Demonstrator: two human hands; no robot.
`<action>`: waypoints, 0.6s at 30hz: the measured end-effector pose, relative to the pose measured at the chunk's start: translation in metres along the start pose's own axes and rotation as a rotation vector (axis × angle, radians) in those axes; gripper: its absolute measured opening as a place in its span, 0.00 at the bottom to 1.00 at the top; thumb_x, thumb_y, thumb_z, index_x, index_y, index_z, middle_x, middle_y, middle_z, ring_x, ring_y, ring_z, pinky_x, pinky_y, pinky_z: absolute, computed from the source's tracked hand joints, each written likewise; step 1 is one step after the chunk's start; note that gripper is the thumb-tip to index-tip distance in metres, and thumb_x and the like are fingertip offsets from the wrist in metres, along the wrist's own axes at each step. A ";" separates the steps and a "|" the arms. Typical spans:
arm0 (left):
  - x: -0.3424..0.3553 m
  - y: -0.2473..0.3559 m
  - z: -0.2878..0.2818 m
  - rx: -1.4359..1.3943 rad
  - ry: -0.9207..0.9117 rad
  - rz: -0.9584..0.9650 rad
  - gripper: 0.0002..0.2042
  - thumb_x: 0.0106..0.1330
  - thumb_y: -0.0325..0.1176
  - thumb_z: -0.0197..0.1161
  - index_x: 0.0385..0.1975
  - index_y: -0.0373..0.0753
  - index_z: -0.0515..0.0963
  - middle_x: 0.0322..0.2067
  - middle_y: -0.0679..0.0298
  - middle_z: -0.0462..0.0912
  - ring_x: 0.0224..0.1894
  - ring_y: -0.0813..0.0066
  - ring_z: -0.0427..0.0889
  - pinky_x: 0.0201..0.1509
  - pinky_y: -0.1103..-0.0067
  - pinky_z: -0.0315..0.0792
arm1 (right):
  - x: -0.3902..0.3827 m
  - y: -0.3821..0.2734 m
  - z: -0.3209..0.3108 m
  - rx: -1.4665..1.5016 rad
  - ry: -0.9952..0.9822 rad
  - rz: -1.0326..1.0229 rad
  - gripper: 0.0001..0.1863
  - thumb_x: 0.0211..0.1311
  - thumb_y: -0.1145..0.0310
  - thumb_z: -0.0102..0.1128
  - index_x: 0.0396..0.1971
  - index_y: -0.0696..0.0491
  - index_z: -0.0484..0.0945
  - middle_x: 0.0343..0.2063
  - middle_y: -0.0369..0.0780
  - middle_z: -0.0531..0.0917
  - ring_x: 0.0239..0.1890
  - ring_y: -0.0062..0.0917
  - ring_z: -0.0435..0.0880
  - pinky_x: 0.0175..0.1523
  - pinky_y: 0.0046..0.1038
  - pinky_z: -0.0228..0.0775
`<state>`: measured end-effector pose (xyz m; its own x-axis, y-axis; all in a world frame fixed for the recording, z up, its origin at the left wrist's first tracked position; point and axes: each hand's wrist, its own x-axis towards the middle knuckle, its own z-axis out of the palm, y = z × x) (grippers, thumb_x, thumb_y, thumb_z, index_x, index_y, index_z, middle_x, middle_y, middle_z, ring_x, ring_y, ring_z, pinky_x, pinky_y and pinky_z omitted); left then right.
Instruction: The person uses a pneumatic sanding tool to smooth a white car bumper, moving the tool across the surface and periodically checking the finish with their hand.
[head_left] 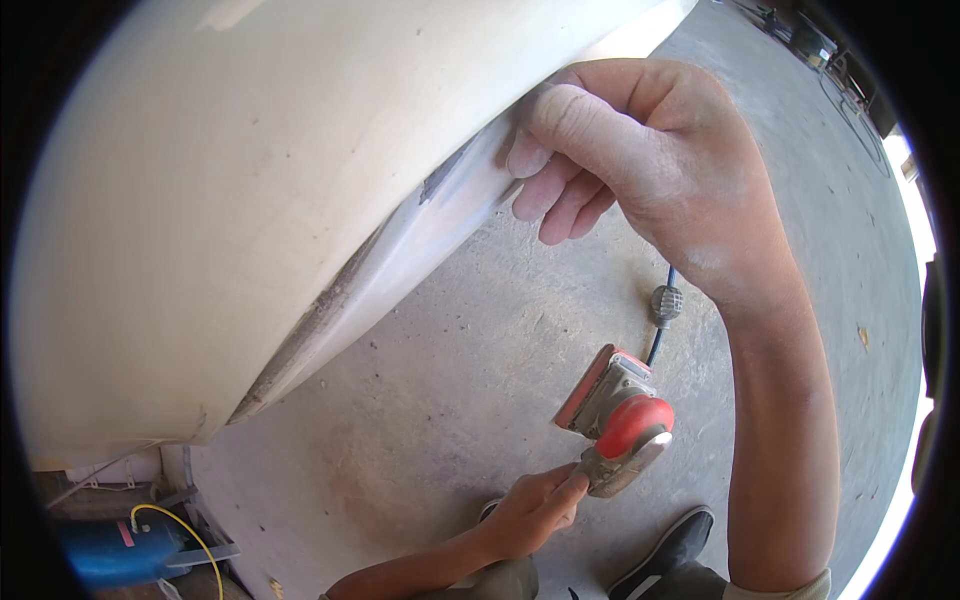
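In my left hand (535, 510) is the handle of a sander (632, 425), metal with a red round cap and a flat rectangular pad. It is held low over the concrete, its pad turned toward the car panel. My right hand (625, 170), dusted with white powder, is raised to the lower edge strip (375, 270) of a large cream-white car body panel (210, 200). Its thumb and curled fingers close on that edge; the index fingertip is hidden. Dull grey and whitish worn patches run along the strip.
A dark hose with a ribbed grey fitting (667, 303) runs down to the sander. At the lower left lie a blue cylinder (115, 550) and a yellow hose (185, 527). My shoe (668, 548) stands on the concrete floor (420, 390). Cables and clutter (815, 45) lie at the far right.
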<state>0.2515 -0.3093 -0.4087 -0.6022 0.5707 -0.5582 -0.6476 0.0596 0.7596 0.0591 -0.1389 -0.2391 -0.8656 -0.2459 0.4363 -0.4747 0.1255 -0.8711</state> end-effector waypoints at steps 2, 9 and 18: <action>-0.001 0.000 0.000 0.002 0.014 -0.020 0.23 0.83 0.49 0.47 0.55 0.33 0.77 0.19 0.76 0.63 0.22 0.87 0.61 0.28 0.81 0.59 | -0.009 -0.006 0.005 -0.127 0.039 -0.018 0.16 0.71 0.60 0.65 0.32 0.59 0.88 0.23 0.43 0.88 0.22 0.21 0.88 0.31 0.20 0.84; -0.002 0.002 -0.006 0.086 -0.007 0.013 0.25 0.83 0.51 0.43 0.55 0.33 0.75 0.17 0.76 0.61 0.20 0.87 0.58 0.26 0.81 0.56 | -0.008 -0.004 0.007 0.114 0.079 0.040 0.15 0.67 0.61 0.68 0.32 0.59 0.88 0.23 0.42 0.88 0.22 0.21 0.87 0.29 0.19 0.82; 0.000 0.002 -0.009 0.092 0.007 0.074 0.22 0.84 0.50 0.40 0.49 0.36 0.74 0.16 0.77 0.61 0.19 0.88 0.57 0.26 0.82 0.55 | -0.007 0.007 0.008 0.360 0.101 0.212 0.13 0.64 0.65 0.66 0.24 0.57 0.85 0.21 0.39 0.86 0.20 0.18 0.84 0.28 0.18 0.77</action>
<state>0.2463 -0.3171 -0.4105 -0.6506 0.5704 -0.5014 -0.5556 0.0926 0.8263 0.0628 -0.1442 -0.2504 -0.9578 -0.1528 0.2436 -0.2145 -0.1845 -0.9591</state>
